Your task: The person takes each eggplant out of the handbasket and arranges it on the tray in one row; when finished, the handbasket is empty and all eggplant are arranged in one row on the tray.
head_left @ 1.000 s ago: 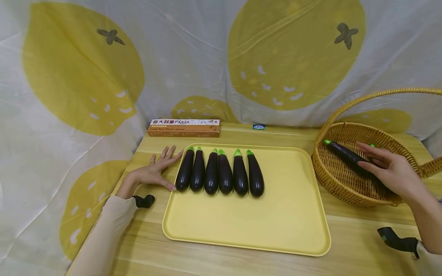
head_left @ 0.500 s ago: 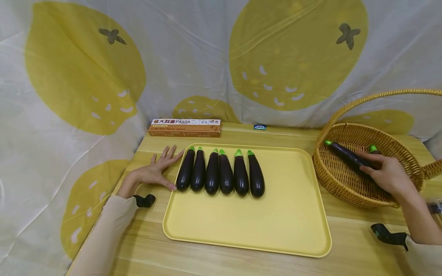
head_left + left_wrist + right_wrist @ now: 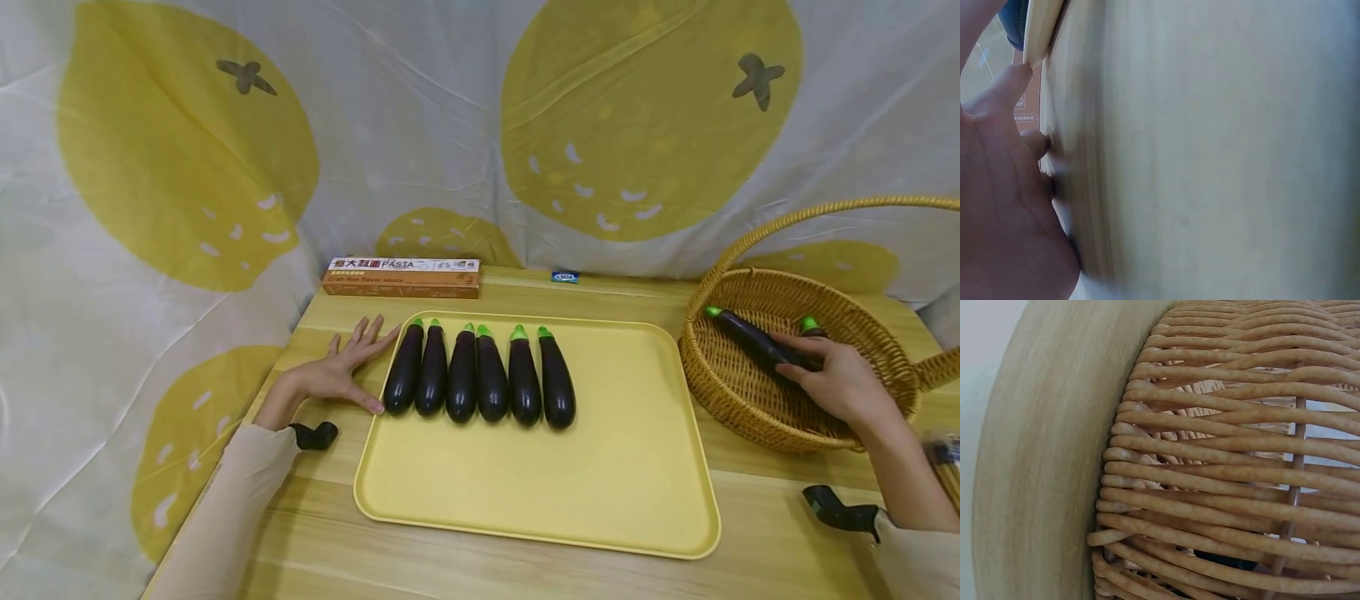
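Inside the wicker basket (image 3: 716, 400) on the right, my right hand (image 3: 851, 379) grips a dark purple eggplant (image 3: 742, 333) between thumb and fingers, its green stem pointing to the far left. Behind the fingers shows the green tip of another eggplant (image 3: 810, 323). In the right wrist view the basket's woven wall (image 3: 1222, 469) hides the hand. My left hand (image 3: 330, 377) has its fingers spread, thumb touching the left rim of the yellow tray (image 3: 540, 487). Several eggplants (image 3: 491, 379) lie side by side on the tray's left part, stems away from me.
A pasta box (image 3: 401, 282) lies behind the tray at the left. Near the back edge of the wooden table (image 3: 772, 517) is a small blue packet (image 3: 564, 277). The basket's tall handle (image 3: 795, 218) arches over it. A lemon-print cloth (image 3: 420, 125) hangs behind.
My right hand has closed its thumb and fingers round the eggplant in the basket and moved slightly left, uncovering the other stem. The left hand and the tray's eggplants stay as they were.
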Available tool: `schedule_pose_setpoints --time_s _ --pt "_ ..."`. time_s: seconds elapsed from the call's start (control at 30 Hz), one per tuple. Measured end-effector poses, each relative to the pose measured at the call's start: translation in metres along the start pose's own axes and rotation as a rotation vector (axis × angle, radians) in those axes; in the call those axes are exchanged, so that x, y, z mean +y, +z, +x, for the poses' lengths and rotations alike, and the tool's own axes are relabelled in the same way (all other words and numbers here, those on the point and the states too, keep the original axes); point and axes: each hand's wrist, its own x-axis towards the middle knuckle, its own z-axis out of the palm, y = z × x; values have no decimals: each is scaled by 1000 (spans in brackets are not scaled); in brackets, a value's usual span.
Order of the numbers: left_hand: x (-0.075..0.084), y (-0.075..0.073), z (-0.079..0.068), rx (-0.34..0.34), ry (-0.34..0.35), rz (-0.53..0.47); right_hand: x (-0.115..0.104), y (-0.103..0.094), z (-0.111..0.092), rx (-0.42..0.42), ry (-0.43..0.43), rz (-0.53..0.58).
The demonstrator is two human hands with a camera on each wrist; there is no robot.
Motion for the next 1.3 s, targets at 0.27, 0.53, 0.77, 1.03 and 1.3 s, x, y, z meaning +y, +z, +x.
schedule_pose_setpoints --time_s 0.27,0.53,0.77,1.03,1.3 --pt "-1 0 1 1 -5 6 1 2 1 -16 9 -26" --pt "1 -1 1 -1 -6 1 1 3 0 -8 28 -21" --pt "0 0 1 -2 -7 4 0 2 -1 -7 37 27" --pt "0 -1 1 3 0 8 0 5 -3 45 20 121" --pt "0 0 0 10 1 6 -1 5 3 -50 31 120"
